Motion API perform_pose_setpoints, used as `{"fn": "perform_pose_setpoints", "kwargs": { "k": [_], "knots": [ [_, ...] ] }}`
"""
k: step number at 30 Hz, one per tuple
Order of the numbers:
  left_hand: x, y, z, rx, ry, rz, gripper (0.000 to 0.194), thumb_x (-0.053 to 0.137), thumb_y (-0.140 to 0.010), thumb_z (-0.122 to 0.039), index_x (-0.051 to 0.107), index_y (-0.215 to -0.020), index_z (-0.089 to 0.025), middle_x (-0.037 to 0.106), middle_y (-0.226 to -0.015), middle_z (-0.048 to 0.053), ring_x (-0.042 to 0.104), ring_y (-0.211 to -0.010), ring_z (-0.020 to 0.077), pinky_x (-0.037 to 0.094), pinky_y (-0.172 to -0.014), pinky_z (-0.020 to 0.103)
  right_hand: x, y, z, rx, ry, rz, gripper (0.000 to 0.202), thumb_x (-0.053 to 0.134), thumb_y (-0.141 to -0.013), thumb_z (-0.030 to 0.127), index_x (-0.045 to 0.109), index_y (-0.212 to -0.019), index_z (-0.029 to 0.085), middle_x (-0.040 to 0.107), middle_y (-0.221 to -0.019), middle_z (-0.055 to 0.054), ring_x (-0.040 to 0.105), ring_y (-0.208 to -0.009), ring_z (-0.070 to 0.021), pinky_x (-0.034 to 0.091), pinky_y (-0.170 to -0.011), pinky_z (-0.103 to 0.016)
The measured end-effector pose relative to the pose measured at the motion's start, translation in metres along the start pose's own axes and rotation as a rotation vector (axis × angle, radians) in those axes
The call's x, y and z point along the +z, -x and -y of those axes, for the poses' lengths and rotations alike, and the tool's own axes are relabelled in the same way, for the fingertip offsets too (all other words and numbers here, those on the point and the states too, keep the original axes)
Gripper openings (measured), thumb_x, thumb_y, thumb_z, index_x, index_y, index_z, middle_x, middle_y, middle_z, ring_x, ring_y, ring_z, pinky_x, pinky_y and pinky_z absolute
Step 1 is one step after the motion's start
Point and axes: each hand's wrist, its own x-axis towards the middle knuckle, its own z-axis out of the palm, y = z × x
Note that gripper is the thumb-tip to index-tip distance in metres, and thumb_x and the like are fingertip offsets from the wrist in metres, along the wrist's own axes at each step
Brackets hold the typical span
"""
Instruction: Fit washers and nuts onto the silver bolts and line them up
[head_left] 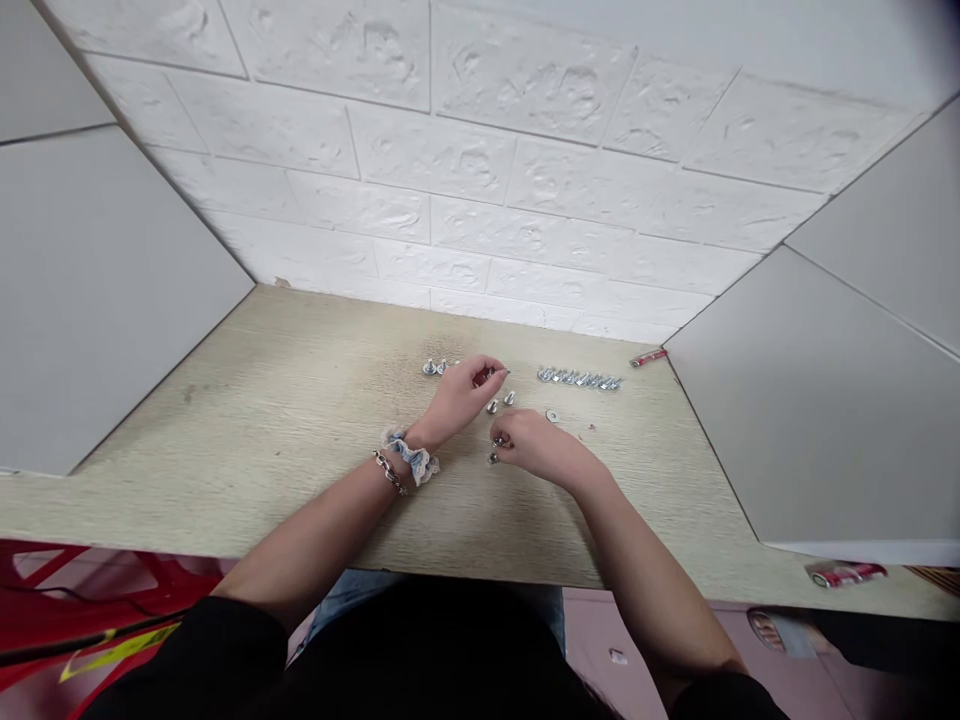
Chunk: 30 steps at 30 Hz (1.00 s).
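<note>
Black shirt fabric (465, 640) is nearest; beyond, the left hand (466, 392) pinches a small metal piece (490, 374) and the right hand (534, 441) clamps a shiny fastener (499, 441) — a slack pinch could let either roll across the grainy tabletop (300, 400). Rightward run flanged bolts (429, 368), a flat washer (553, 416), threaded screws (578, 379).

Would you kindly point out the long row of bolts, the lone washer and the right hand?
Row of bolts (581, 379): head view, on a bolt mid-row.
Lone washer (552, 418): head view, on its flat ring.
Right hand (533, 441): head view, on the back of the hand.
</note>
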Motion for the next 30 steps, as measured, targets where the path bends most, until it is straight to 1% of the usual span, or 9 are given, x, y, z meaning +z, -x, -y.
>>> {"fn": "perform_pose_setpoints", "kwargs": {
  "k": [4, 14, 23, 30],
  "knots": [
    [0.0002, 0.0002, 0.0002, 0.0, -0.014, 0.001, 0.02, 0.051, -0.081, -0.032, 0.063, -0.083, -0.017, 0.06, -0.069, -0.001, 0.048, -0.06, 0.0109, 0.038, -0.059, 0.024, 0.0022, 0.0011, 0.0038, -0.012, 0.02, 0.058, 0.014, 0.049, -0.073, 0.012, 0.063, -0.072, 0.015, 0.063, -0.073, -0.005, 0.053, -0.067, -0.0134, 0.034, -0.06, -0.023],
    [-0.0008, 0.0004, -0.0007, 0.008, -0.034, 0.01, 0.021, 0.049, -0.081, -0.033, 0.063, -0.084, -0.017, 0.061, -0.071, 0.0, 0.05, -0.062, 0.0114, 0.04, -0.06, 0.025, 0.0018, 0.0036, 0.0085, 0.013, 0.078, 0.085, 0.015, 0.049, -0.074, 0.015, 0.064, -0.077, 0.015, 0.066, -0.079, -0.006, 0.057, -0.072, -0.0147, 0.036, -0.061, -0.023],
    [-0.0011, 0.0013, -0.0026, 0.008, -0.024, 0.022, 0.021, 0.049, -0.081, -0.031, 0.063, -0.085, -0.017, 0.062, -0.073, 0.0, 0.051, -0.063, 0.0114, 0.041, -0.062, 0.024, 0.0016, 0.0046, 0.01, 0.056, 0.065, 0.108, 0.014, 0.05, -0.074, 0.017, 0.064, -0.077, 0.015, 0.066, -0.077, -0.005, 0.057, -0.072, -0.0148, 0.035, -0.059, -0.023],
    [0.0001, 0.0015, -0.0012, 0.013, -0.021, 0.017, 0.02, 0.05, -0.081, -0.031, 0.063, -0.085, -0.017, 0.061, -0.072, 0.0, 0.051, -0.063, 0.0113, 0.04, -0.062, 0.025, 0.0036, 0.004, 0.0091, 0.046, 0.092, 0.139, 0.016, 0.049, -0.074, 0.016, 0.065, -0.077, 0.015, 0.066, -0.076, -0.006, 0.057, -0.071, -0.0157, 0.034, -0.06, -0.024]
  ]
}}
